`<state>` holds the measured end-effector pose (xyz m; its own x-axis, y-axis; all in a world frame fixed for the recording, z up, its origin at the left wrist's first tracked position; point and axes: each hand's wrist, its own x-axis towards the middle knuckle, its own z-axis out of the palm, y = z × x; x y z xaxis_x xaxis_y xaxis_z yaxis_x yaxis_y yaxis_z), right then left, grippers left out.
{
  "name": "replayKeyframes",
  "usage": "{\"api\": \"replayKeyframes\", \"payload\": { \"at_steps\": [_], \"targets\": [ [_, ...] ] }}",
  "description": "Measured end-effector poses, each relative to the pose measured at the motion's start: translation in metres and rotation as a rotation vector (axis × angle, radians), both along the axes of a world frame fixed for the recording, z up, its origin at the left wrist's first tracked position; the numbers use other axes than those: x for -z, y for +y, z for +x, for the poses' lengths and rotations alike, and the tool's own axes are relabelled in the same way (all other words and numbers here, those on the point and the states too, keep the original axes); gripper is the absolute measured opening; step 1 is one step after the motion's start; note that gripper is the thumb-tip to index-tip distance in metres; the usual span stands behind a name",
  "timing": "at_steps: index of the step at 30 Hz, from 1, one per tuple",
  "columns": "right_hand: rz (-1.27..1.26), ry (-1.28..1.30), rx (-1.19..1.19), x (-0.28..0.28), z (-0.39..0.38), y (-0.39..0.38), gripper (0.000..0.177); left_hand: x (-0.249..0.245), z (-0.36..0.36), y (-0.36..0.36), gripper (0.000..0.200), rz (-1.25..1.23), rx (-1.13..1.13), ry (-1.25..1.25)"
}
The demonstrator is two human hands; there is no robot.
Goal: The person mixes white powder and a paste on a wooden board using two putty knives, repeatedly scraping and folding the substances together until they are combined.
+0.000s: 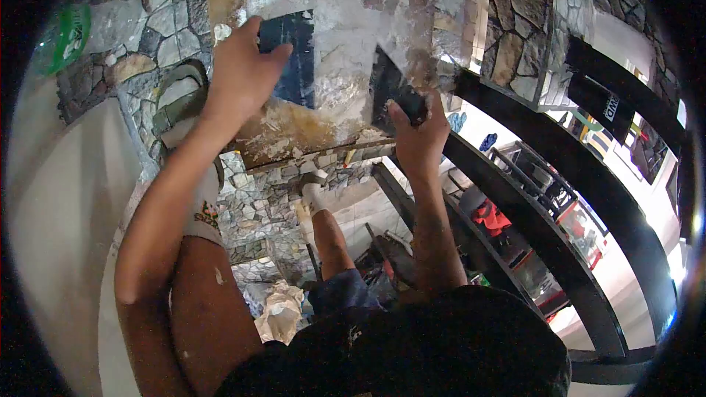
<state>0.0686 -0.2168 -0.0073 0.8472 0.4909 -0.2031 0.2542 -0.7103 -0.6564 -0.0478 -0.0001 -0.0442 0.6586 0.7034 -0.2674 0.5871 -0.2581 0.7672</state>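
My left hand [246, 70] grips a dark, flat rectangular putty spreader [300, 66] by its left edge, thumb across its face. Pinched at its lower corner in my right hand [424, 136] is a second dark putty spreader [388, 82], tilted, with pale smears on it. Both blades are over a brown board [268, 143], apart from each other. Whitish-grey putty [342, 18] is spread thickly across the middle of the board, and dried crumbs of it dot the front edge.
Black railing bars [526, 198] curve along the right, with items on a lower level beyond them. Stone-patterned surfaces [515, 0] surround the board. A clear, green-ended plastic container [73, 37] lies far left. My shoe [180, 95] is left of the board; a beige sack [282, 305] lies below.
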Motion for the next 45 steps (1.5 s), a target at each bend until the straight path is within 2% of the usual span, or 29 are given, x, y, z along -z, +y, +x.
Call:
{"api": "replayKeyframes", "payload": {
  "at_steps": [1,3,4,7,9,13,14,16,19,21,23,24,27,28,31,34,37,40,41,43,45],
  "targets": [
    [0.039,0.054,0.110,0.005,-0.005,0.000,0.024,0.002,-0.003,-0.003,0.032,0.013,-0.013,-0.045],
    [-0.073,0.027,0.056,0.004,-0.012,0.004,0.032,0.002,-0.003,-0.015,0.033,0.030,-0.037,-0.137],
    [-0.111,0.054,0.066,-0.006,-0.018,0.015,0.035,-0.010,0.000,-0.015,0.035,-0.064,-0.002,-0.039],
    [-0.143,0.027,0.002,-0.022,-0.030,0.032,0.039,-0.018,0.003,-0.021,0.048,-0.082,0.054,0.027],
    [-0.162,0.061,-0.044,-0.033,-0.035,0.041,0.039,-0.023,0.005,-0.025,0.043,-0.077,0.038,0.058],
    [-0.137,-0.036,-0.217,-0.044,-0.055,0.051,0.035,-0.019,0.004,-0.024,0.023,-0.096,-0.020,-0.004],
    [-0.088,-0.092,-0.295,-0.042,-0.060,0.052,0.032,-0.018,0.004,-0.024,0.021,-0.080,-0.044,-0.009],
    [-0.086,-0.018,-0.310,-0.034,-0.068,0.057,0.030,-0.016,0.004,-0.026,0.018,-0.053,-0.089,-0.018],
    [-0.122,-0.060,-0.363,-0.009,-0.053,0.058,0.022,-0.018,-0.002,-0.030,0.016,-0.260,-0.193,-0.091],
    [-0.191,-0.142,-0.403,0.009,-0.033,0.055,0.013,-0.015,-0.005,-0.031,0.016,-0.265,-0.238,-0.139],
    [-0.166,-0.141,-0.297,-0.005,-0.019,0.051,0.013,-0.016,-0.003,-0.027,0.016,-0.284,-0.275,-0.123],
    [-0.179,-0.174,-0.335,-0.018,-0.016,0.049,0.012,-0.018,-0.001,-0.024,0.015,-0.302,-0.291,-0.075],
    [-0.255,0.013,-0.299,-0.046,-0.036,0.050,0.013,-0.020,-0.001,-0.022,0.013,-0.356,-0.319,0.002],
    [-0.125,-0.077,-0.428,-0.036,-0.041,0.046,0.012,-0.020,0.000,-0.021,0.012,-0.371,-0.319,0.014],
    [-0.209,0.020,-0.445,-0.024,-0.047,0.064,0.020,-0.006,-0.002,-0.030,0.011,-0.432,-0.315,-0.184],
    [-0.104,-0.113,-0.517,-0.001,-0.017,0.073,0.023,-0.012,-0.002,-0.030,0.012,-0.514,-0.373,-0.395],
    [-0.158,-0.125,-0.426,-0.021,-0.022,0.062,0.022,-0.007,-0.005,-0.031,0.013,-0.471,-0.388,-0.278],
    [-0.098,-0.032,-0.439,-0.027,-0.044,0.057,0.023,-0.009,-0.003,-0.032,0.013,-0.457,-0.343,-0.152],
    [-0.086,-0.011,-0.430,-0.026,-0.051,0.061,0.023,-0.007,-0.003,-0.034,0.014,-0.464,-0.338,-0.185],
    [-0.075,-0.117,-0.449,-0.008,-0.038,0.072,0.024,-0.001,-0.004,-0.038,0.014,-0.471,-0.330,-0.247],
    [-0.029,-0.272,-0.488,0.010,-0.018,0.077,0.025,-0.006,-0.007,-0.038,0.017,-0.501,-0.336,-0.190]
  ]
}}
